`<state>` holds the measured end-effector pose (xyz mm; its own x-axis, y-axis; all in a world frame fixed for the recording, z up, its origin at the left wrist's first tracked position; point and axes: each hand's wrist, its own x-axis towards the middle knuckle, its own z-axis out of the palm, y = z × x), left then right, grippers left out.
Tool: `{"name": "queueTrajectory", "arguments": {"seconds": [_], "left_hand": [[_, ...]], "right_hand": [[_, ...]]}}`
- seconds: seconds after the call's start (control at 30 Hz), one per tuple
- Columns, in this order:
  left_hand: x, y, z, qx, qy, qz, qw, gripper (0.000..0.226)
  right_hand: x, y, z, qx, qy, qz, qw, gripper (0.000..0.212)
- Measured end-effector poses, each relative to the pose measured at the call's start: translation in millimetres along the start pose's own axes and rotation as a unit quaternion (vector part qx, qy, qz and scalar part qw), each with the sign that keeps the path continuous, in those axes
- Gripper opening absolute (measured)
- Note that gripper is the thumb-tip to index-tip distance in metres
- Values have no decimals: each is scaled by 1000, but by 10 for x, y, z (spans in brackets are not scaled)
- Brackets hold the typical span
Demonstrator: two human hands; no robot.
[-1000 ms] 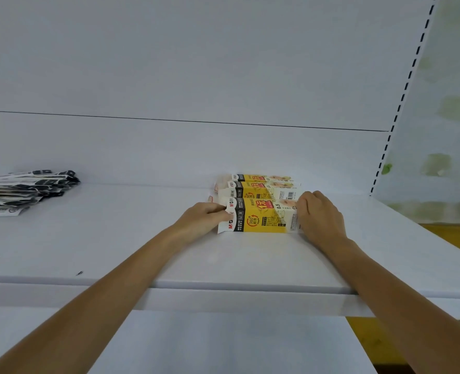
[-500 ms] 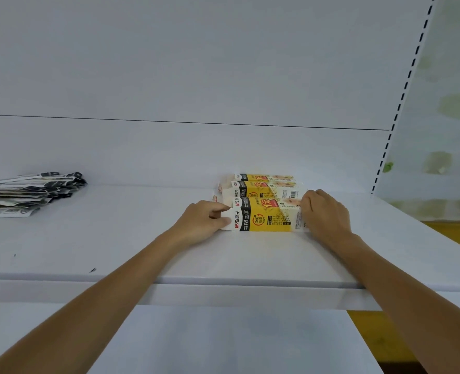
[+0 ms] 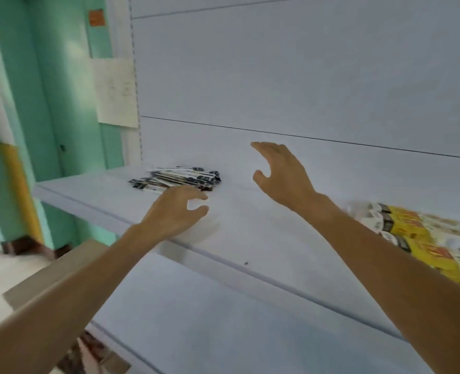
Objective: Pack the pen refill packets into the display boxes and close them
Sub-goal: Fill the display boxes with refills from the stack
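— Two hands, and neither holds anything now? Half a second ago they clasped the front display box.
— Yes, both have let go. The left hand [image 3: 173, 214] hangs low over the shelf [image 3: 250, 238], its fingers loosely curled round nothing. The right hand [image 3: 280, 176] is raised higher, fingers spread and nearly straight, and it too holds nothing.
— And the view?
— It has swung left. The display boxes [image 3: 412, 233], which sat in the centre, now lie at the right edge. They are blurred, beyond the right forearm and well apart from both hands.
— Where are the refills relative to the hands?
— One pile of pen refill packets [image 3: 180, 178] lies toward the back of the shelf, near its left end. The left hand's fingertips are just in front of the pile's near edge; whether they touch it I cannot tell. The right hand is off to the pile's right, apart from it, up in front of the back panel [image 3: 304, 76].
— Counts?
— One pile; its packets overlap too much to count. Three yellow-and-white display boxes seem to lie side by side, though blur leaves that unsure.
— Anything else?
— One sheet of paper [image 3: 115, 93] hangs beside the green wall [image 3: 34, 90], left of the shelving.
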<state>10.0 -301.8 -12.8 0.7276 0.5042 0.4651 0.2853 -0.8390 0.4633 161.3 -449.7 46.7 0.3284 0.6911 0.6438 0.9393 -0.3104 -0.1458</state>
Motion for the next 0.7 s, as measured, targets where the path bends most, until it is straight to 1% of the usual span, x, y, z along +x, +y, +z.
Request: {"name": "queueTrajectory", "arguments": {"seconds": [0.07,0.1,0.17,0.27,0.33,0.4,0.57,0.63,0.7], "left_hand": [[-168,-391,-347,9,30,-51,998,35],[-235,-570,-500,14,44,-74,996,34],[-322,-917,-745,26,62,-101,993,23],[-298,-1381,-975,40,60,-112,991,24],[-152,-1646,-1050,31,53,-104,993,24],[63,-1885,-1085,16,44,-84,995,23],[717,-2427,-1109,-51,5,-36,998,20],[961,-2582,-1042,-68,-28,-30,997,18],[1206,-2673,-912,-72,-68,-27,995,21]], "right_hand": [[225,-411,338,40,-18,-33,998,55],[318,-598,493,58,-32,-45,997,56],[470,-939,780,80,-67,-66,992,57],[695,-1301,1159,90,-94,-88,988,58],[880,-1429,1375,90,-92,-91,987,59],[1098,-1478,1561,94,-80,-71,990,59],[1548,-1378,1880,89,-45,32,995,57],[1598,-1266,1920,74,-37,73,994,55],[1570,-1124,1920,64,-24,119,991,49]]}}
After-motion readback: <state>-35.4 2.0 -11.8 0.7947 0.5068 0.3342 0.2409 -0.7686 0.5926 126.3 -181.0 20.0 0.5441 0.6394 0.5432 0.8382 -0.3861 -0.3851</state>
